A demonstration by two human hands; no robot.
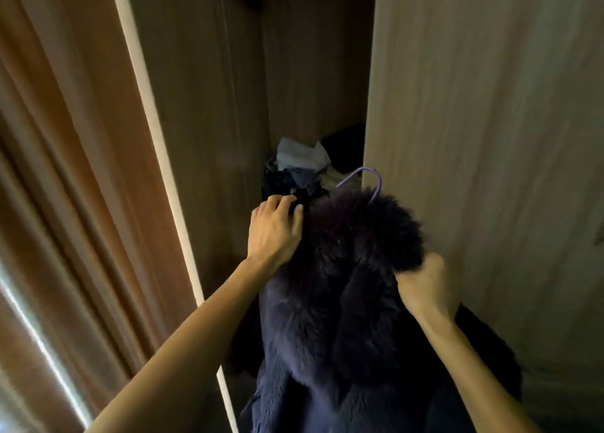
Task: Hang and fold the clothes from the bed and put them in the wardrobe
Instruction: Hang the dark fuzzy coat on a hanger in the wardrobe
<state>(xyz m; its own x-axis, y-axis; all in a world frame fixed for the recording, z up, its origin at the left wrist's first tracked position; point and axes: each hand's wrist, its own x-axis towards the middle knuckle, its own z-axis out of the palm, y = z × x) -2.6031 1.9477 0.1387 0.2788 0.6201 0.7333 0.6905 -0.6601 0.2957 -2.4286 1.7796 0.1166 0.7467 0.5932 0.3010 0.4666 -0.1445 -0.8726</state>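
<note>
Gripping the coat [327, 328], left hand [274, 233] and right hand [425, 285] flank its collar [362, 236].

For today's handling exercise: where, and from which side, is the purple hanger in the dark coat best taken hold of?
Probably the neck of the hanger, just under its hook, from above: only that part stands clear of the fur collar, while its arms lie buried inside the coat.

dark navy coat [327, 318], lilac hanger [376, 179]
</note>
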